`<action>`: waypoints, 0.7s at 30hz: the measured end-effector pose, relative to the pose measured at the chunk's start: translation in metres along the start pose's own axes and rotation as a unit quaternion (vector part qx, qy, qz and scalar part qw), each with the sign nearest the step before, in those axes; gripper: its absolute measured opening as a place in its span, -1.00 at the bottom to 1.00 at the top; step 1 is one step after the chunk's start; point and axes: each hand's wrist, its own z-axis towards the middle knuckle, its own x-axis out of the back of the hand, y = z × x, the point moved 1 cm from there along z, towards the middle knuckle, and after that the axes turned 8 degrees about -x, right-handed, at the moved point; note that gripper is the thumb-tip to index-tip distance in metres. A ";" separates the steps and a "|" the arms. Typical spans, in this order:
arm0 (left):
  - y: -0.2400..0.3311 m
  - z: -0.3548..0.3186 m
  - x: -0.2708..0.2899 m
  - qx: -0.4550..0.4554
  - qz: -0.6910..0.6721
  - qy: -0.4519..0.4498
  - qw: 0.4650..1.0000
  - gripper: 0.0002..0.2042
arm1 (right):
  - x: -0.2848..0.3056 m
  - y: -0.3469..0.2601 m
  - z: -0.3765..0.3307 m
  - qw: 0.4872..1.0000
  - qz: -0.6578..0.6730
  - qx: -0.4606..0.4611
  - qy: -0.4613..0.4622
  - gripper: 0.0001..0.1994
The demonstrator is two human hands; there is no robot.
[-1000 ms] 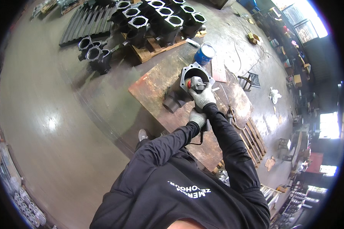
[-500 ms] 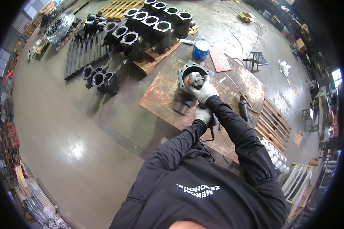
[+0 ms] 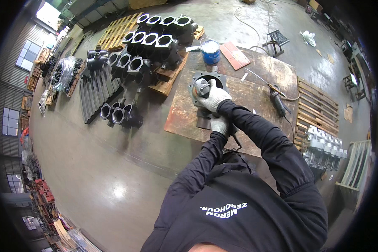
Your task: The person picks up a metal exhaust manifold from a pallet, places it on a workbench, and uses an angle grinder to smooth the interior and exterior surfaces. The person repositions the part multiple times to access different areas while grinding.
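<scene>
Both of my gloved hands are on an angle grinder (image 3: 202, 87), its head down in the round, flanged opening of a dark metal casting (image 3: 203, 122). My right hand (image 3: 216, 98) wraps around the tool near its head. Closer to my body, my left hand (image 3: 219, 125) is closed on the rear of the grinder, where a black cord trails off. Most of the tool's body and its disc are hidden by the hands and the casting. The casting lies on a worn metal-topped table (image 3: 180, 107).
Beyond the casting stand a blue can (image 3: 210, 54) and a red flat panel (image 3: 236, 56). A second grinder (image 3: 277, 99) lies to the right by a thin rod. Rows of black castings (image 3: 150, 38) fill a pallet at far left. A wooden pallet (image 3: 317, 103) and silvery castings (image 3: 323, 145) are on the right.
The whole view has turned and shifted. Within the casting's opening, the grinder head has moved from near the middle toward the left side. Both hands keep their hold on it.
</scene>
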 end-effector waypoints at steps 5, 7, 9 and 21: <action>-0.006 0.011 0.018 0.073 -0.077 -0.101 0.989 -0.40 | -0.004 0.009 -0.003 0.999 -0.014 -0.043 -0.031 0.05; 0.006 0.007 0.018 0.085 -0.233 -0.007 0.969 -0.36 | -0.004 0.008 -0.002 0.998 -0.034 -0.034 -0.046 0.01; 0.015 -0.004 0.008 0.101 -0.224 0.005 0.969 -0.34 | -0.002 0.004 0.000 0.997 -0.013 -0.039 -0.060 -0.03; 0.026 0.014 0.024 0.316 -0.536 -0.022 0.782 -0.37 | -0.002 0.003 0.004 0.999 -0.006 -0.030 -0.039 -0.05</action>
